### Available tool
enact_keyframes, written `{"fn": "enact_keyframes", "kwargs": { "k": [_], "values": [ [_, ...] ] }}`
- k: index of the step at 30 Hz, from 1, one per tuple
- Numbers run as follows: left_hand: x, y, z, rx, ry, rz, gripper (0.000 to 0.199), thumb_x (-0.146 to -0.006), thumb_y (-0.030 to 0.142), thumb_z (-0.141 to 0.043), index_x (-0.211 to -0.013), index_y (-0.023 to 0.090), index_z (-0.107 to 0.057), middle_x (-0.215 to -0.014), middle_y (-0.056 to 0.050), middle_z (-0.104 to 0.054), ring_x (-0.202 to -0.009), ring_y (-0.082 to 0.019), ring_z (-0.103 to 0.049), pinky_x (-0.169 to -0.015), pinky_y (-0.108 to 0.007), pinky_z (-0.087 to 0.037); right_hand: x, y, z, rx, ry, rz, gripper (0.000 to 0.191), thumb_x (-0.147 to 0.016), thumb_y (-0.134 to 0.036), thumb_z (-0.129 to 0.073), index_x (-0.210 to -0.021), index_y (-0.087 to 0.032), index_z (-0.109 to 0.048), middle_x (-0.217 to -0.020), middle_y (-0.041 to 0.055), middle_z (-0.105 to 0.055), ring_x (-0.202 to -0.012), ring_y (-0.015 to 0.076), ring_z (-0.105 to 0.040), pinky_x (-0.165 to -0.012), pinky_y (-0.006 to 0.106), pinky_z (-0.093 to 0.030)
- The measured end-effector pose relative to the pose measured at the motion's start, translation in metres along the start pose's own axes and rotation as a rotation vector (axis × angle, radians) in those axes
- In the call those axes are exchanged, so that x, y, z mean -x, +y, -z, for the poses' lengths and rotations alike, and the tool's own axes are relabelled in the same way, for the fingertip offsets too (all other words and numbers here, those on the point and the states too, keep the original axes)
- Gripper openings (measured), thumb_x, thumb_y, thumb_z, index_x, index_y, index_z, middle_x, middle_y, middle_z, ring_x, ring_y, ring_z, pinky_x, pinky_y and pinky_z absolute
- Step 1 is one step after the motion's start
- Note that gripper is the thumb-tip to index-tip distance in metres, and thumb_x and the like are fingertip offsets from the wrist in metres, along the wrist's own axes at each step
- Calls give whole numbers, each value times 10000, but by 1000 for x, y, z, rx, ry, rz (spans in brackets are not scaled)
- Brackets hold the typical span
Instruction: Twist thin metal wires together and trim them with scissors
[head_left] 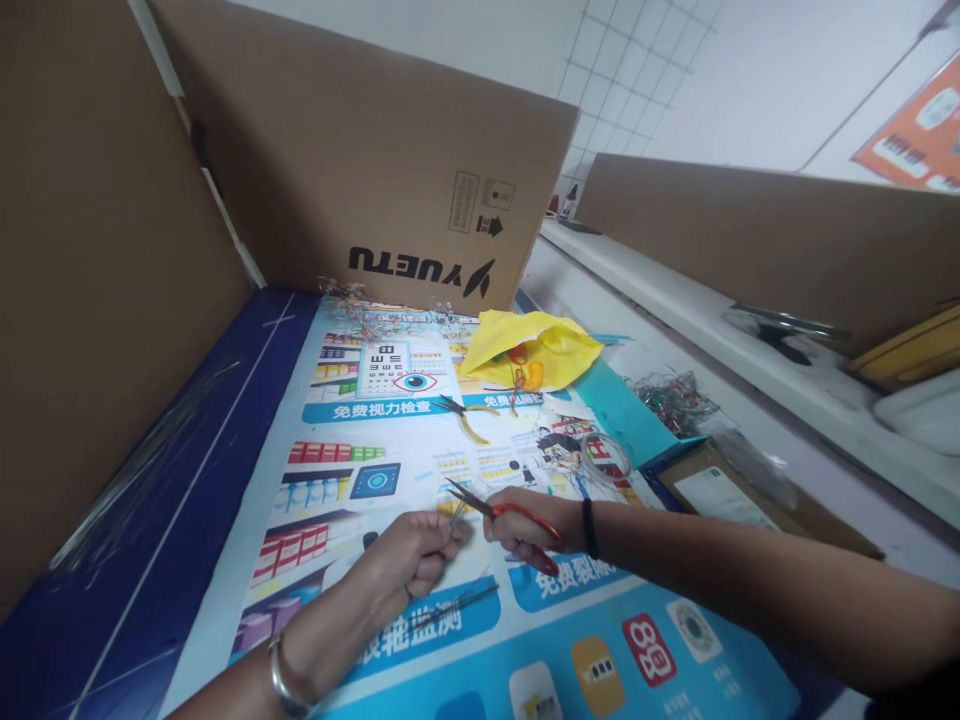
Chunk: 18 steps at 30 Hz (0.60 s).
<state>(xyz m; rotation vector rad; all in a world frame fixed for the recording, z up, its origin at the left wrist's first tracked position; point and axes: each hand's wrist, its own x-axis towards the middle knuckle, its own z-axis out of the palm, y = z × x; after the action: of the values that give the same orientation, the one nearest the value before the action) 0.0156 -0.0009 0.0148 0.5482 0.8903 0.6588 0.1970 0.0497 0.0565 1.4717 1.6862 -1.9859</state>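
My right hand (517,525) is closed on a pair of scissors (526,527) with red-orange handles. Their dark blades point left and look slightly parted, just above my left hand (424,550). The fingertips of my left hand pinch a thin wire (457,513), whose short end sticks up near the blades. Whether the blades touch the wire I cannot tell. On the printed sheet (397,465) below lie several dark, thin wire lengths (457,603). Farther off rests a pair of pliers (466,417) with yellow handles.
Behind the pliers lies a yellow bag (544,345) with orange thread (532,377) at its mouth. A wire coil (606,458) sits right. Tangled wire (671,402) fills a blue container. Long wires (150,460) lie left. Cardboard panels (360,150) wall the back and left.
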Motion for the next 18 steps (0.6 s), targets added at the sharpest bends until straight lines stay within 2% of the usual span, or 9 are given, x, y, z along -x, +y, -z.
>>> {"fn": "enact_keyframes", "kwargs": {
  "k": [3, 6, 10, 12, 13, 15, 16, 18],
  "values": [
    [-3, -4, 1, 3, 57, 39, 143, -637, 213, -596, -739, 117, -567, -557, 47, -443, -327, 17, -171, -372, -188, -11, -3, 5, -2, 27, 56, 32, 154, -663, -165, -477, -542, -174, -382, -351, -98, -312, -255, 43, -307, -239, 137, -244],
    [0, -6, -1, -7, 34, 36, 145, -640, 224, -598, -732, 118, -566, -558, 43, -444, -333, 11, -186, -375, -195, -20, -4, 8, -5, 35, 88, 21, 114, -669, -160, -458, -568, -178, -408, -346, -100, -306, -257, 54, -300, -239, 146, -233],
    [9, -1, -7, -36, -8, -68, 89, -646, 193, -598, -642, 123, -543, -534, 42, -434, -360, -2, -210, -375, -207, -57, 5, 5, 1, 70, -33, 62, 125, -715, -206, -456, -598, -176, -421, -406, -82, -370, -297, 60, -338, -287, 167, -285],
    [11, 2, -7, -35, -12, -117, 94, -666, 210, -594, -657, 127, -552, -536, 38, -452, -362, -6, -194, -372, -211, -57, 12, 3, 12, 209, -42, 143, 150, -753, -266, -467, -643, -164, -469, -462, -64, -418, -341, 64, -367, -330, 178, -303],
    [10, 3, -6, -24, -6, -137, 112, -679, 234, -594, -681, 127, -561, -528, 40, -454, -360, -8, -180, -370, -212, -52, 16, 2, 20, 325, 18, 197, 159, -760, -291, -487, -679, -155, -501, -502, -50, -453, -384, 71, -401, -366, 183, -319],
    [7, 4, -2, 16, 18, -173, 171, -696, 288, -606, -722, 123, -571, -495, 52, -433, -356, -10, -158, -370, -210, -46, 24, 4, 42, 596, 257, 275, 178, -746, -314, -548, -763, -137, -552, -619, -7, -538, -521, 98, -486, -460, 194, -351],
    [5, 4, 1, 39, 41, -197, 194, -693, 305, -618, -733, 121, -570, -479, 60, -416, -356, -10, -156, -372, -206, -50, 28, 7, 54, 719, 393, 274, 205, -736, -324, -577, -806, -132, -566, -700, 22, -579, -608, 121, -524, -514, 202, -365],
    [2, 3, 5, 73, 101, -249, 229, -686, 323, -641, -765, 120, -569, -483, 65, -411, -361, -8, -177, -379, -194, -68, 35, 18, 80, 868, 599, 143, 263, -738, -341, -589, -897, -132, -580, -822, 62, -622, -710, 157, -560, -572, 214, -369]
  ]
}}
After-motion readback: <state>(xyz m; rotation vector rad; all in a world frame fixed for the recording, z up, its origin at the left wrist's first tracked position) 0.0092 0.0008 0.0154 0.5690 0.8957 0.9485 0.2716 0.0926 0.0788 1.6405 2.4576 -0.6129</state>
